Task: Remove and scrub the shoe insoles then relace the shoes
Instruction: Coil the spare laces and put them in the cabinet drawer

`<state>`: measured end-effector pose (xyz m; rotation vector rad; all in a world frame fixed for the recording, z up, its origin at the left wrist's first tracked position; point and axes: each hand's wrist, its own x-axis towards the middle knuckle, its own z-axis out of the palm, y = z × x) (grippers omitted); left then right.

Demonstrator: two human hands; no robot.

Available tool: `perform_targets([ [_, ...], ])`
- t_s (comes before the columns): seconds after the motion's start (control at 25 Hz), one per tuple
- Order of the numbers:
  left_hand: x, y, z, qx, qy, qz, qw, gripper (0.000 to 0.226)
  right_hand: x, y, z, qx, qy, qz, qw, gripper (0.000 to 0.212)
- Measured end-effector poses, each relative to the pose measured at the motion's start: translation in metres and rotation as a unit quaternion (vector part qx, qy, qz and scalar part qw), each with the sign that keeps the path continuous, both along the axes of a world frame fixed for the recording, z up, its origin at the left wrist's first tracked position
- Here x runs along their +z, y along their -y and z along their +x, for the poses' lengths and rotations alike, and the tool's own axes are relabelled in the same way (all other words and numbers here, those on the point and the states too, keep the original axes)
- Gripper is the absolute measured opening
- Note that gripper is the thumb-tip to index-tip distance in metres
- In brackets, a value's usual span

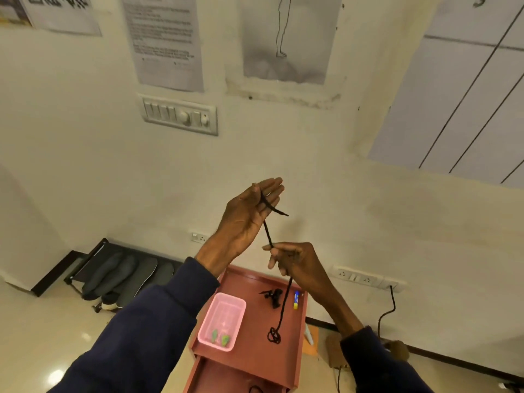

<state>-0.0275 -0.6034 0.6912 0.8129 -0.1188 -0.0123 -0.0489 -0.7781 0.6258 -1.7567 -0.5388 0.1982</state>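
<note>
Black shoelace [268,234], left hand [249,211] raised pinching its end, right hand [295,259] gripping lower

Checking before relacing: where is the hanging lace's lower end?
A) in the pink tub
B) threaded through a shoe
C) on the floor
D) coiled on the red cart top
D: the lace drops from the right hand and coils on the red cart top.
</note>
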Motion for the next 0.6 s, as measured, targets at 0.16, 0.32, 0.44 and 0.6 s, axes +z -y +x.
perform_targets([
  [0.16, 0.004, -0.01, 0.012, 0.123, 0.092, 0.403, 0.902, 0.032, 0.046, 0.006, 0.01, -0.052, 0.141, -0.122, 0.981, 0.012],
  [0.32, 0.012, -0.007, 0.003, -0.046, 0.021, 0.438, 0.898, 0.045, 0.09, 0.009, 0.041, -0.097, 0.301, -0.202, 0.927, 0.007],
  [0.44, 0.02, -0.004, 0.0, -0.159, -0.072, 0.253, 0.952, 0.037, 0.099, 0.003, 0.061, -0.095, 0.255, -0.117, 0.955, 0.009],
  [0.6, 0.033, -0.002, 0.005, -0.185, -0.072, 0.024, 0.98, 0.031, 0.073, 0.006, 0.059, -0.052, 0.158, -0.073, 0.983, 0.026],
])
